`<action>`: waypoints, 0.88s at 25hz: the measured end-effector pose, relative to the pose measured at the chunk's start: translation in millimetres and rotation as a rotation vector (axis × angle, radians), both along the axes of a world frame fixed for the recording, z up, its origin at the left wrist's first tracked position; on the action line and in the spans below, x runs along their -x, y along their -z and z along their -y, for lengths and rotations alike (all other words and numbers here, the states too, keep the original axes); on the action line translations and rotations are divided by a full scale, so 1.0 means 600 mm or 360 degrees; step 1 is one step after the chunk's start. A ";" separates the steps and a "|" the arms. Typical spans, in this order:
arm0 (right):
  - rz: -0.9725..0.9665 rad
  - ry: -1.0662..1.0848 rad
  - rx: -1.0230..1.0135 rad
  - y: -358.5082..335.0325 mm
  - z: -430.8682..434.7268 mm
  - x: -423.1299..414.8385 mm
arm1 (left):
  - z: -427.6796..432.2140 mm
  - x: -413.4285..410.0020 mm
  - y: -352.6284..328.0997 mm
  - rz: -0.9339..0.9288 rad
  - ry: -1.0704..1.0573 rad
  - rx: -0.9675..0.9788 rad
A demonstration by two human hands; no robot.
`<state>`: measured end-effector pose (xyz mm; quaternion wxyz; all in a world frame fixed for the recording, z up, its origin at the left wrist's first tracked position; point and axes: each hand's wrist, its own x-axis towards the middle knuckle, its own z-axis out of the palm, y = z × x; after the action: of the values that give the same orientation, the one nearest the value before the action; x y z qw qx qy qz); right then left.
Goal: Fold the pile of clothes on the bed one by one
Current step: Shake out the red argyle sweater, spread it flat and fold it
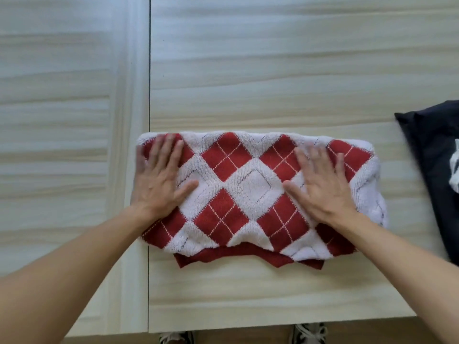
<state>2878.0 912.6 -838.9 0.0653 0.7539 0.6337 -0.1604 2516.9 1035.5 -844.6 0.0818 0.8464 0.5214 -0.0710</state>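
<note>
Two hands pressed flat on the folded argyle sweater (248, 192), fingers straight and spread, gripping nothing: left hand (161, 177) at its 9 o'clock end, right hand (320, 187) toward 3. A red hem showed along the 6 o'clock edge. The wood-grain surface (273, 70) stretched wide toward 12. A dark garment (432, 155) lay near at 3.

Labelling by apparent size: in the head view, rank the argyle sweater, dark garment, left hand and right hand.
1. argyle sweater
2. dark garment, partly out of frame
3. left hand and right hand: alike, unranked
</note>
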 end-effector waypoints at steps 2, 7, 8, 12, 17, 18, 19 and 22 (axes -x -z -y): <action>0.0023 0.0479 -0.0118 -0.031 0.027 -0.030 | 0.019 0.002 -0.019 0.0282 -0.0648 0.0127; -0.0934 0.1563 0.0014 -0.069 0.048 0.003 | 0.049 -0.017 -0.066 0.0981 -0.1509 0.0716; -0.1048 0.1733 -0.0085 -0.066 0.045 0.001 | 0.039 -0.020 -0.073 0.1024 -0.1642 0.0846; -0.1990 0.2225 0.0089 -0.075 0.049 -0.030 | 0.011 -0.028 -0.117 0.1035 -0.1677 0.1266; -0.2065 0.1466 0.0131 -0.085 0.067 0.012 | 0.035 -0.057 -0.152 0.1088 -0.1244 0.1212; -0.2062 0.1506 0.0118 -0.086 0.069 0.019 | 0.039 -0.067 -0.157 0.1079 -0.1195 0.1135; -0.2081 0.1580 0.0102 -0.092 0.071 0.024 | 0.043 -0.081 -0.167 0.1064 -0.1154 0.1053; -0.2268 0.1753 -0.0095 -0.137 0.090 0.009 | 0.049 -0.166 -0.229 0.1037 -0.0857 0.0895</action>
<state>2872.5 858.8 -756.4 -0.4489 0.6740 0.0767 -0.5817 2616.2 1006.3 -707.4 0.4802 0.6054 0.6293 0.0827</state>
